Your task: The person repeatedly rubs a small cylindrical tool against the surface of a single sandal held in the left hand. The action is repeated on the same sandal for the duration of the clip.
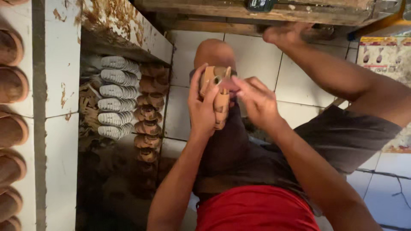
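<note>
Middle of the frame, left hand (202, 109) wrapped around a tan shoe piece (218, 96), right hand (257, 102) half open, fingertips touching its top, stacked soles (116, 98) at left

At the far right, on the tiled floor (257, 55), lies a flat rectangular printed package (385, 57): pale beige, with a red-and-yellow band along its top edge and small brown shoe-shaped pictures beneath. At the top edge, on the wooden bench (214, 13), sits a small dark device with a greenish screen (260, 4).
</note>
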Action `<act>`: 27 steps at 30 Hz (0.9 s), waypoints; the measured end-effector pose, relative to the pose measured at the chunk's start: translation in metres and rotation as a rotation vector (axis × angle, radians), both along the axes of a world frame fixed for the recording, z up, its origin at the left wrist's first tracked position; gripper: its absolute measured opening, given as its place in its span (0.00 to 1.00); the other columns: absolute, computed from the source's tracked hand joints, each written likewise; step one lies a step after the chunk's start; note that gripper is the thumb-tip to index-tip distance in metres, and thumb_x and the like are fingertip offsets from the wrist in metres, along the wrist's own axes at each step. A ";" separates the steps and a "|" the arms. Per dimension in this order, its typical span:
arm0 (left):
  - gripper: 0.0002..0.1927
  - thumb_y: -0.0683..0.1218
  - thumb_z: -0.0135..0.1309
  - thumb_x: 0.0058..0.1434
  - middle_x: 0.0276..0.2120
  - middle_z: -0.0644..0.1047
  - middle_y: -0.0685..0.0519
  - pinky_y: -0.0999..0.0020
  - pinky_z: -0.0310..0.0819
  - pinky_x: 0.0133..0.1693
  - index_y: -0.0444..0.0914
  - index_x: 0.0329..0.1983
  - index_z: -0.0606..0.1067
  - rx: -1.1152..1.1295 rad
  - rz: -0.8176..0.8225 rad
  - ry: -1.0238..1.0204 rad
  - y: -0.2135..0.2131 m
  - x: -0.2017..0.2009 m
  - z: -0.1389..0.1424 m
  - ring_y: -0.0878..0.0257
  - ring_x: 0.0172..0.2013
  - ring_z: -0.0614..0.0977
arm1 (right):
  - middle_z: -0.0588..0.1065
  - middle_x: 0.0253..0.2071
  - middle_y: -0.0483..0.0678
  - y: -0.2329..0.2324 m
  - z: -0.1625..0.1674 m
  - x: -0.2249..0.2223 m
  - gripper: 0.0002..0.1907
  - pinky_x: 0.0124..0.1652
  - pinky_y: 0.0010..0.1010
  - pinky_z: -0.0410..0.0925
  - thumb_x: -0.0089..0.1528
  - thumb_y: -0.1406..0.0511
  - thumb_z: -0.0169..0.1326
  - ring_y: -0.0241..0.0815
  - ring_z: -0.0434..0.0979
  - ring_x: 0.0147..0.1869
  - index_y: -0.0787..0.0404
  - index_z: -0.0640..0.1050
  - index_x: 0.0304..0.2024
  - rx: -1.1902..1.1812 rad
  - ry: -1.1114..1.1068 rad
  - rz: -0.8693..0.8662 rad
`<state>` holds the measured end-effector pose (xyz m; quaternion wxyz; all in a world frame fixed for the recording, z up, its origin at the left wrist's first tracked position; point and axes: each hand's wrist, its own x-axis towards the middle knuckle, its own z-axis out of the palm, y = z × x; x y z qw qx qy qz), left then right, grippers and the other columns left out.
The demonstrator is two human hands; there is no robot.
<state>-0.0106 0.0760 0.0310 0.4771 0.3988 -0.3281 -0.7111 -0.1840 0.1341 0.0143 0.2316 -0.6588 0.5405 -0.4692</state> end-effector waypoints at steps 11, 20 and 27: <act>0.24 0.41 0.52 0.75 0.54 0.76 0.40 0.60 0.83 0.42 0.38 0.73 0.63 -0.189 -0.035 -0.116 0.003 0.001 -0.001 0.56 0.45 0.83 | 0.78 0.52 0.56 0.005 -0.006 0.000 0.19 0.51 0.32 0.72 0.70 0.74 0.52 0.45 0.78 0.51 0.66 0.73 0.64 -0.058 0.013 -0.018; 0.28 0.41 0.56 0.67 0.55 0.75 0.40 0.62 0.78 0.45 0.36 0.70 0.64 -0.417 -0.318 -0.270 0.005 0.013 0.019 0.52 0.46 0.81 | 0.77 0.43 0.49 0.056 -0.032 -0.039 0.21 0.35 0.24 0.63 0.72 0.64 0.46 0.32 0.68 0.34 0.70 0.74 0.64 0.375 -0.763 -0.055; 0.26 0.49 0.47 0.72 0.53 0.77 0.41 0.55 0.75 0.53 0.35 0.71 0.65 -0.043 -0.554 -0.053 0.003 0.016 0.050 0.48 0.51 0.81 | 0.78 0.38 0.50 0.086 -0.040 -0.050 0.24 0.31 0.27 0.67 0.60 0.68 0.63 0.35 0.71 0.30 0.76 0.75 0.55 0.620 -1.144 0.021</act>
